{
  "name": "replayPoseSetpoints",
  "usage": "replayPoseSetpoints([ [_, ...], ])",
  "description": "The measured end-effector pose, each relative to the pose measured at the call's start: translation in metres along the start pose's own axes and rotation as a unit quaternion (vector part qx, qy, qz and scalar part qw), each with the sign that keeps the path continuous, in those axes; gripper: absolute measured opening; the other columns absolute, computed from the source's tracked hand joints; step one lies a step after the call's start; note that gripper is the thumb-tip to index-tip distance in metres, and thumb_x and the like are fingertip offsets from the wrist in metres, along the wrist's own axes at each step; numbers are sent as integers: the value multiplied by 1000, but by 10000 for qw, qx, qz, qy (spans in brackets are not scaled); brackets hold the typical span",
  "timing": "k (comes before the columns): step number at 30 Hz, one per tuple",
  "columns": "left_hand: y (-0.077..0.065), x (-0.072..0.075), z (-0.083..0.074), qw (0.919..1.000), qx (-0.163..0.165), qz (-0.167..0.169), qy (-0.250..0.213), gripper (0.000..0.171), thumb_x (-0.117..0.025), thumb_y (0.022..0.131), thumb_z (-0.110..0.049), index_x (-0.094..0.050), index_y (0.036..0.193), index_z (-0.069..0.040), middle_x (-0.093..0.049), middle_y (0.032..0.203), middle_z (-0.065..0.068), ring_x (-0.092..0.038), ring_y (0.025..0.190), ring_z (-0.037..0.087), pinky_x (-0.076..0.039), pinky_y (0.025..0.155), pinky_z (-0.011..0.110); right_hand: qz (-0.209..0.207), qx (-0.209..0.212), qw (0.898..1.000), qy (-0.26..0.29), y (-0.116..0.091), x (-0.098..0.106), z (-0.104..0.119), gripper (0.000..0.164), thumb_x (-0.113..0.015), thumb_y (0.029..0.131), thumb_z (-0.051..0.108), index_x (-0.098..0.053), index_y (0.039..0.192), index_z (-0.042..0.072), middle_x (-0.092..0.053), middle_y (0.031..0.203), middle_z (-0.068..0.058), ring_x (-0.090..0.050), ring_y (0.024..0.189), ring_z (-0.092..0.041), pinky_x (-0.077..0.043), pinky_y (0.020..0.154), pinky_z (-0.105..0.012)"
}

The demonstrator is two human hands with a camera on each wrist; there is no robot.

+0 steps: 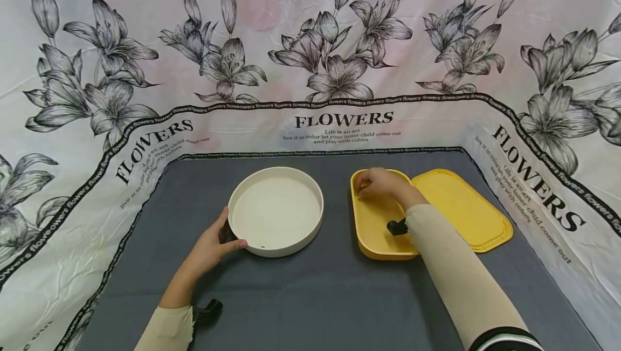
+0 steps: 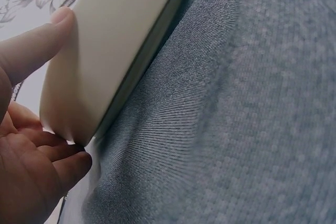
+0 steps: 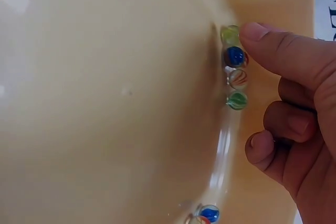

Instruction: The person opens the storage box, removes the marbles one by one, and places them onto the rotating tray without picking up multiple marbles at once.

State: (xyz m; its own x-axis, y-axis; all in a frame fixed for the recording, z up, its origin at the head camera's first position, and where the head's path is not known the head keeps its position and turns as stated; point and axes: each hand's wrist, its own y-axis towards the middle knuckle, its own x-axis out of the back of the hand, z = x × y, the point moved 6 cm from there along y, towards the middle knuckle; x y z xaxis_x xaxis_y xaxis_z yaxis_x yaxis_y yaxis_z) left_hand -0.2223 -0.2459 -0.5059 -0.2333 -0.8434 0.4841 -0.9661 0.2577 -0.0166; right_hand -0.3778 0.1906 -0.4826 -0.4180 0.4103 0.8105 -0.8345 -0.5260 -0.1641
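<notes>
A round, shallow, cream-coloured dish [image 1: 275, 211] sits on the grey cloth. My left hand [image 1: 213, 243] holds its near left side, and in the left wrist view the thumb [image 2: 62, 19] lies against the wall with the other fingers curled at the lower edge. Inside the yellow box [image 1: 371, 232], my right hand [image 1: 380, 185] reaches to the far end with bent fingers. The right wrist view shows thumb and fingertip pinching a yellow-green marble [image 3: 229, 35]. Blue [image 3: 235, 56], orange-streaked [image 3: 238, 79] and green [image 3: 238, 100] marbles line up beside it along the box wall.
More marbles [image 3: 209, 213] lie farther along the same wall. A yellow lid [image 1: 461, 211] rests flat just right of the box. Behind and at the sides, a white flower-printed cloth [image 1: 339, 124] borders the grey surface [image 1: 310, 308].
</notes>
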Motion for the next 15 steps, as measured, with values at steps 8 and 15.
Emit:
replayPoseSetpoints([
  [8, 2, 0, 0, 10000, -76, -13, -16, 115, -83, 88, -25, 0, 163, 1, 0, 170, 22, -14, 156, 38, -23, 121, 56, 61, 96, 9999, -89, 4, -4, 3, 8, -80, 90, 11, -76, 97, 12, -71, 95, -2, -59, 84, -18, -53, 83, -36],
  [15, 1, -1, 1, 10000, -73, -15, -35, 117, -84, 87, -27, 1, 163, 1, 0, 170, 22, -14, 156, 38, -24, 122, 55, 75, 39, 9998, -175, 7, -7, 0, 10, -80, 89, 9, -76, 97, 11, -70, 96, -3, -60, 87, -20, -53, 85, -38],
])
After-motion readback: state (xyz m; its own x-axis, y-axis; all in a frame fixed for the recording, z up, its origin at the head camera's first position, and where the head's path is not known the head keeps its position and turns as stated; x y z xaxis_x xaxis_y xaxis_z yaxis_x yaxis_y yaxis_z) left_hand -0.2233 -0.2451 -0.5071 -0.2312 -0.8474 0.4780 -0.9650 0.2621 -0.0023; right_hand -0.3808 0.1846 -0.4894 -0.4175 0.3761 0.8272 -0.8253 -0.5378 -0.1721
